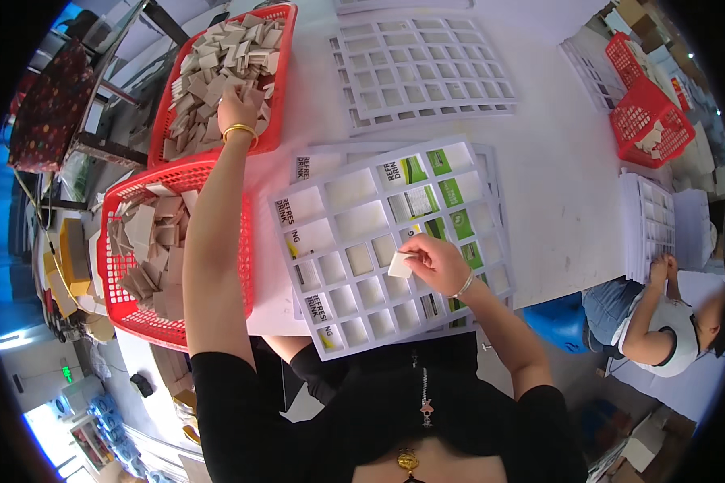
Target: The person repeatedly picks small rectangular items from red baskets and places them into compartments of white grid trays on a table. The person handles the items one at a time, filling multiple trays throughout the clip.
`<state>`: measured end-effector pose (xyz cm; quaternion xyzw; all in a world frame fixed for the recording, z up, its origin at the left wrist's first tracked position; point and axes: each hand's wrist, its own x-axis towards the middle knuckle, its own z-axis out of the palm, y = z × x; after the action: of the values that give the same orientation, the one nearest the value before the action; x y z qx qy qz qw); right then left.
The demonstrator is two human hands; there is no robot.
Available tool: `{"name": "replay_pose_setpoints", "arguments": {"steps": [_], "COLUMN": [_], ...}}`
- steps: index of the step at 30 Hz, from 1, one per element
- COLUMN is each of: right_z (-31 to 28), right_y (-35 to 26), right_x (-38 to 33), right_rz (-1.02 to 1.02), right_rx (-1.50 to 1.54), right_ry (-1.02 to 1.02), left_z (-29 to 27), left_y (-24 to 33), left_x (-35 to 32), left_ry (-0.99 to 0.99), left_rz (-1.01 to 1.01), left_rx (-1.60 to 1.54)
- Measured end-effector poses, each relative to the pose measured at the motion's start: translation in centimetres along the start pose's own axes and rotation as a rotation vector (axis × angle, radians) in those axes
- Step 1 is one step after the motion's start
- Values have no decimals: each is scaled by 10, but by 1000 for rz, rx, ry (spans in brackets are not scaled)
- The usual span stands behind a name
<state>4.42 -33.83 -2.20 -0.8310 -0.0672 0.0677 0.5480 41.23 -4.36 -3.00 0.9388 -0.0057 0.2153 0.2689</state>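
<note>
My right hand (pixel 439 262) has a narrow pinch grip on one small pale square tile (pixel 399 266), thumb and fingertips on one edge. The tile hangs just above a cell near the middle of the white grid tray (pixel 342 229), which lies flat on the white tabletop (pixel 556 169) right in front of me.

My left hand (pixel 238 109) is stretched out into the far red basket (pixel 280 129), fingers down among the loose tan tiles (pixel 217 52). I cannot tell if that grip has closed on any; the fingers are buried in the pile.

Handling, my read: the tile looks thin, stiff and very light, cardboard-like. No crush risk at pinch force, but it's easy to flick or drop. An edge pinch works; holding two opposite edges would give better control for dropping it square into a cell. The faces look matte, so slip should be low.

A second red basket (pixel 129 310) of the same tan pieces sits nearer, at my left. Some tray cells show green and white printed inserts (pixel 447 193). More empty grid trays (pixel 423 68) lie further up the tabletop. Another person (pixel 660 322) sits at the right by a stack of trays (pixel 652 225).
</note>
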Motion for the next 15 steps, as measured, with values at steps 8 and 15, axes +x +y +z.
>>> {"name": "replay_pose_setpoints", "arguments": {"steps": [8, 15], "right_z": [10, 25], "right_y": [-3, 7], "right_x": [-5, -12], "right_rz": [27, -155], "right_rx": [-126, -370], "right_ry": [-241, -145], "left_z": [-99, -152], "left_y": [61, 97], "left_x": [-94, -272], "left_ry": [-235, -1259], "left_rz": [200, -38], "left_rx": [-550, -421]}}
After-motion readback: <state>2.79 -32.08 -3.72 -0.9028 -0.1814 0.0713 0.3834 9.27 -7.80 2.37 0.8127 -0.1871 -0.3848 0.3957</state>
